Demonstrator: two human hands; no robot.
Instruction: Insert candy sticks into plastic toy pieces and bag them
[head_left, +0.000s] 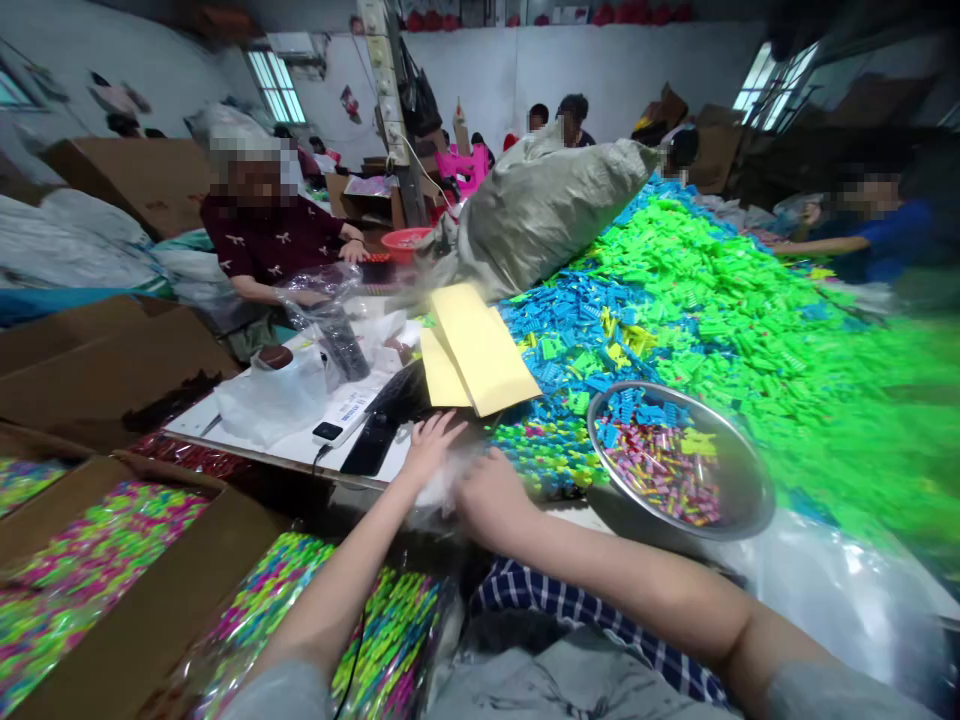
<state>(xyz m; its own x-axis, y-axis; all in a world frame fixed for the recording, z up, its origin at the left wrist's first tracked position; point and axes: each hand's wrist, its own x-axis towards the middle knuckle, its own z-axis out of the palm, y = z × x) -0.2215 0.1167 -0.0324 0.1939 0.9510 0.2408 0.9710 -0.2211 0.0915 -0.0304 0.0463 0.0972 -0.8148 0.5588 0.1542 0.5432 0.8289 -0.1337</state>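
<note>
My left hand [431,447] is at the table's front edge, its fingers stretched out and spread, close to the lower end of the yellow cards [484,350]. Beside it, my right hand [491,500] is curled closed and slightly blurred. Crumpled clear plastic, apparently a bag [448,485], shows between the hands and against the right fingers. Just beyond lie rows of small blue, green and pink plastic pieces [547,450]. To the right a metal bowl [754,505] holds small pink and yellow pieces, with blue and yellow ones on top.
A large heap of green and blue plastic pieces [712,270] covers the table's right side, with a grey sack [555,220] behind. A black phone [367,447] and white device [345,412] lie left. Cardboard boxes [172,570] stand lower left. Other people sit around.
</note>
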